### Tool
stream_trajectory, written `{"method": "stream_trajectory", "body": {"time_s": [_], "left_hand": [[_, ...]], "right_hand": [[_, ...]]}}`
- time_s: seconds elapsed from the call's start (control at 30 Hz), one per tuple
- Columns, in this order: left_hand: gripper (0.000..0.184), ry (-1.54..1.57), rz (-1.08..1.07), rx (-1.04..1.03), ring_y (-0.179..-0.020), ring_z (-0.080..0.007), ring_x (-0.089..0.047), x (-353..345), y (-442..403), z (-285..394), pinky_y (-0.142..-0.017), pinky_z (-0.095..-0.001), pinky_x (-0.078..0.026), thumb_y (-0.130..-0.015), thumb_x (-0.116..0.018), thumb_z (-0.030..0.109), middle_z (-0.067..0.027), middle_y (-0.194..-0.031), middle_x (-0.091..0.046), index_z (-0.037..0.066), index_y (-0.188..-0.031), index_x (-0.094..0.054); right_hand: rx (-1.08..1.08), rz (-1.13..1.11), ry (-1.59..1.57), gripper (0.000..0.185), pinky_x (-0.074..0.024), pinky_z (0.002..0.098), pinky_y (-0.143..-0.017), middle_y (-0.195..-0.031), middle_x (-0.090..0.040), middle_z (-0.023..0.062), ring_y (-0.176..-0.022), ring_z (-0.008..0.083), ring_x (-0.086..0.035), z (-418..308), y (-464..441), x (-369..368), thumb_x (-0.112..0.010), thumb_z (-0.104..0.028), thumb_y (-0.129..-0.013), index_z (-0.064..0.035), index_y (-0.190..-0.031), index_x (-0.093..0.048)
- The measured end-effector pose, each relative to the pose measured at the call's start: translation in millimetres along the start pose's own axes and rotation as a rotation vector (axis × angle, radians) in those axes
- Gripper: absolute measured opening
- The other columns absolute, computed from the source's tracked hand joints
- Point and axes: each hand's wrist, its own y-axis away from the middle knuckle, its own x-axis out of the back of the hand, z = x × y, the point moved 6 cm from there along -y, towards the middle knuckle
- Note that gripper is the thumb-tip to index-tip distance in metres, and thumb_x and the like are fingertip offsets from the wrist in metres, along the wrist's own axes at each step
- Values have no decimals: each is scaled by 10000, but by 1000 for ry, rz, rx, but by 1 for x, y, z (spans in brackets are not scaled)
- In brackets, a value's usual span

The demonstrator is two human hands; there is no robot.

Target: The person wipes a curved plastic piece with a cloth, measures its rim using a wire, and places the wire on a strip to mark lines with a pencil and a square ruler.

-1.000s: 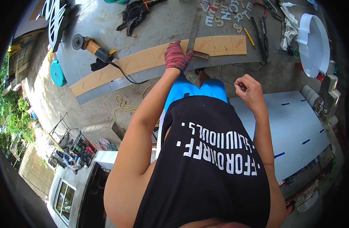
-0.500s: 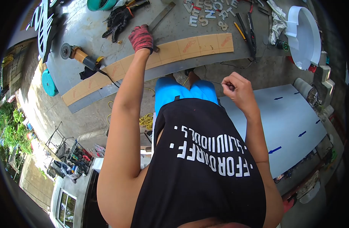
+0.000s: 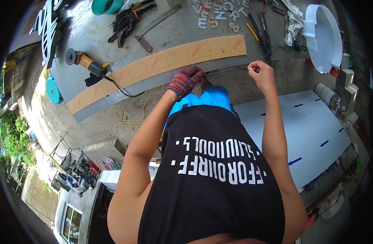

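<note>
My left hand (image 3: 185, 82), in a red and black glove, is closed at the front edge of the table, and a thin dark wire (image 3: 227, 71) runs from its fingers. The wire's other end reaches my bare right hand (image 3: 260, 73), whose fingers pinch it. Beyond my left hand lies a long, curved brown-papered strip (image 3: 170, 57) with pencil lines across it. A metal square (image 3: 144, 42) rests behind the strip, touched by neither hand.
An angle grinder (image 3: 87, 63), a dark glove (image 3: 124, 25), a teal bowl (image 3: 107, 5), metal letters (image 3: 214, 23), a yellow pencil (image 3: 252, 31) and a white curved form (image 3: 322, 40) are on the table (image 3: 170, 32). A pale sheet (image 3: 300, 122) lies at the right.
My left hand has released the metal square farther back on the table and come down to the front edge, taking the wire. My right hand has risen slightly, and the wire is stretched between both.
</note>
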Motion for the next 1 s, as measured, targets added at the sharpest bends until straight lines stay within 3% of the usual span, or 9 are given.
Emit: {"method": "stream_trajectory", "body": {"time_s": [0.07,0.13,0.3,0.4,0.67,1.0], "left_hand": [[279,-299,74,44,-929,-302,-684,42,4,-15,-835,-385,-515,-952,-592,304,-158,-976,-716,74,-1061,-706],[279,-455,120,81,-973,-324,-673,78,5,-25,-862,-401,-509,-939,-600,310,-158,-1002,-717,81,-1056,-710],[314,-560,184,163,-1039,-335,-659,105,-19,-52,-902,-422,-497,-936,-600,338,-160,-1063,-712,89,-1090,-711],[333,-607,212,219,-1068,-341,-647,101,-34,-68,-921,-435,-490,-935,-603,350,-173,-1089,-704,86,-1109,-707],[381,-655,230,354,-1029,-344,-665,91,-34,-91,-910,-430,-496,-927,-599,381,-189,-1051,-712,51,-1074,-720],[339,-632,333,335,-1005,-368,-659,90,-37,-105,-896,-448,-501,-915,-627,350,-201,-1030,-707,43,-1016,-730]], "right_hand": [[-82,-13,138,135,-504,273,-648,-732,-677,68,-649,128,-635,38,-16,-2,-718,-105,-812,17,-867,-702],[-97,-43,169,166,-522,299,-673,-738,-707,97,-676,165,-676,67,-39,-10,-723,-154,-809,-5,-881,-722],[-129,-20,345,156,-537,361,-749,-848,-731,132,-799,266,-715,100,-92,-23,-728,-183,-807,-58,-901,-741],[-103,-24,363,156,-535,373,-784,-865,-734,128,-840,275,-714,107,-114,-26,-737,-185,-807,-68,-910,-742],[-178,-76,452,188,-535,394,-836,-906,-742,121,-897,272,-711,124,-135,-24,-776,-244,-807,-103,-930,-757],[-99,-178,481,200,-531,366,-814,-882,-746,104,-843,234,-710,125,-151,-25,-783,-229,-804,-93,-949,-764]]}}
